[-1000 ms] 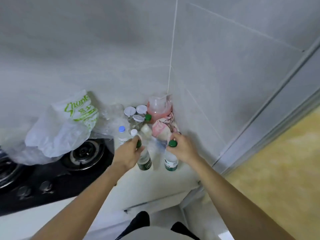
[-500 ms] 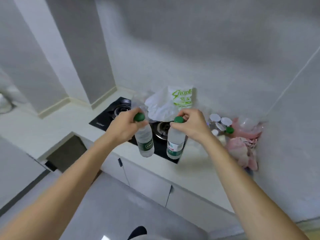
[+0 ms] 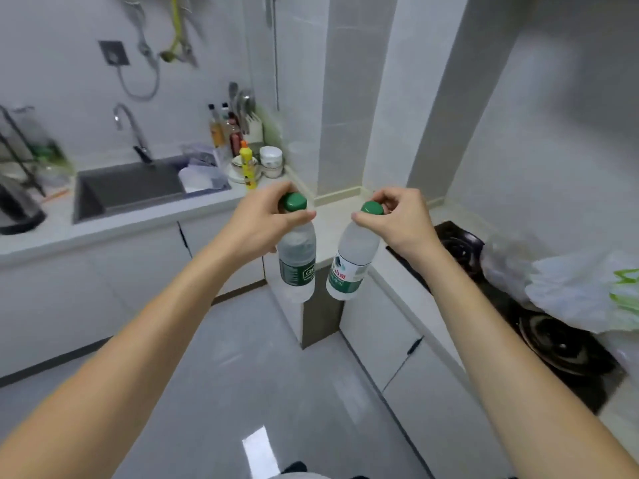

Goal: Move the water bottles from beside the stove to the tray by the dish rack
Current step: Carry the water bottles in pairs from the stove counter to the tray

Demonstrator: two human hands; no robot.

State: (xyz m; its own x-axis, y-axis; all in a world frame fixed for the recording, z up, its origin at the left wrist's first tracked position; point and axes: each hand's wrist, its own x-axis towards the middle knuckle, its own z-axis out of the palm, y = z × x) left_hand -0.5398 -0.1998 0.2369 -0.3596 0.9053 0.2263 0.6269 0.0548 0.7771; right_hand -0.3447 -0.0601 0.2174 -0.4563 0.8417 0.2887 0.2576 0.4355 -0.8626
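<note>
Two clear water bottles with green caps and green labels hang in the air over the floor, one in each hand. My left hand [image 3: 266,223] grips the neck of the left bottle [image 3: 297,264] just under its cap. My right hand [image 3: 401,219] pinches the right bottle [image 3: 352,267] at its cap, and that bottle tilts slightly. The black stove [image 3: 539,326] lies to the right. A black dish rack [image 3: 20,157] stands at the far left of the counter; I cannot make out a tray beside it.
A dark sink [image 3: 131,188] with a curved tap [image 3: 131,133] sits in the left counter. Bowls, a yellow bottle [image 3: 249,164] and sauce bottles crowd the corner behind it. A white plastic bag [image 3: 567,292] lies over the stove. A dark kettle [image 3: 17,209] stands at far left.
Both hands lifted the bottles off the counter corner beside the stove and carried them leftward. The view swung from that corner to the sink side of the kitchen.
</note>
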